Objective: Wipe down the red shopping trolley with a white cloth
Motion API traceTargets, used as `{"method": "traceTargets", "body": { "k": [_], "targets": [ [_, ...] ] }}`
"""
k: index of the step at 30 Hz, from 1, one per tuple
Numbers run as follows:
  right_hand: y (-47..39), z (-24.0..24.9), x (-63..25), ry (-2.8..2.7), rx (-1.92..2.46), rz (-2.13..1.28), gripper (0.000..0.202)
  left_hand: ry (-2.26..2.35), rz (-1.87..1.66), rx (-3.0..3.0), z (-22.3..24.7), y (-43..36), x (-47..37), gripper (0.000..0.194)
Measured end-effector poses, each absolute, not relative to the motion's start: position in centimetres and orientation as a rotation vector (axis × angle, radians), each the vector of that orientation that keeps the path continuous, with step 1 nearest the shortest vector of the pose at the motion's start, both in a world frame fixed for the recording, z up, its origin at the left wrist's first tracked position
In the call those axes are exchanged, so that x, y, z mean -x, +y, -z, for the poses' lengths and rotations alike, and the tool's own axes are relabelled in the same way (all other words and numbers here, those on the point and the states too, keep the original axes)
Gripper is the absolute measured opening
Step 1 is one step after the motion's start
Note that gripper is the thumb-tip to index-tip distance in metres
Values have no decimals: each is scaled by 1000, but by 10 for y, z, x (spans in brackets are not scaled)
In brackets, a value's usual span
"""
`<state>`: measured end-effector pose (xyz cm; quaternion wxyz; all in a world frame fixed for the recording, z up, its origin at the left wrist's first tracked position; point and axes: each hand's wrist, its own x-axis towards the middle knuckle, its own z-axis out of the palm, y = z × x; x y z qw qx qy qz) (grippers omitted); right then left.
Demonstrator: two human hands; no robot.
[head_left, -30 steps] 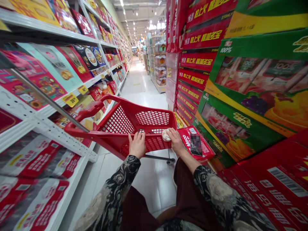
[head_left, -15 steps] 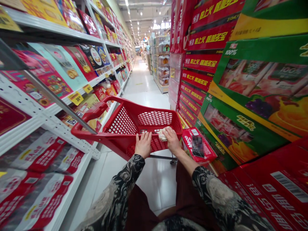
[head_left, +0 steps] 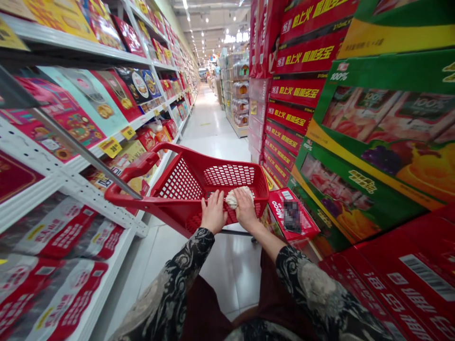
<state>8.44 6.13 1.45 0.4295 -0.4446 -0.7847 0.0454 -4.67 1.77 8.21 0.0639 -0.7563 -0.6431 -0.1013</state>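
- White metal shelves [head_left: 71,40], with little round holes in the posts, hold shiny bags and boxes on the left.
- Big green boxes [head_left: 384,118] with fruit pictures and flat red drink boxes [head_left: 296,90] make tall piles on the right.
- The red cart [head_left: 170,204] is hard, smooth plastic full of little holes. It stands sideways across the pale, shiny floor [head_left: 209,139].
- A red box [head_left: 279,208] sits low by the cart's end, with a blurry patch on top.
- The left hand [head_left: 214,213] lies over the cart's near rim, fingers nearly together; I can't tell if they squeeze.
- The right hand [head_left: 245,208] has its fingers bent over the cloth, holding it.
- The white cloth [head_left: 232,195] is soft, crumpled and lumpy, at the near rim, partly hidden by fingers.
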Motion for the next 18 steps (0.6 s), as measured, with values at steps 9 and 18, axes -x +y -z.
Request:
{"method": "traceTargets", "body": {
  "k": [9,18],
  "targets": [
    [49,-17,-126,-1716,1147,-271,63,-1607,314,2597,-70,42,-10,56],
    [50,1,-141,-1940,1217,-106,46,-1642,285,2429,-68,42,44,37]
  ]
}}
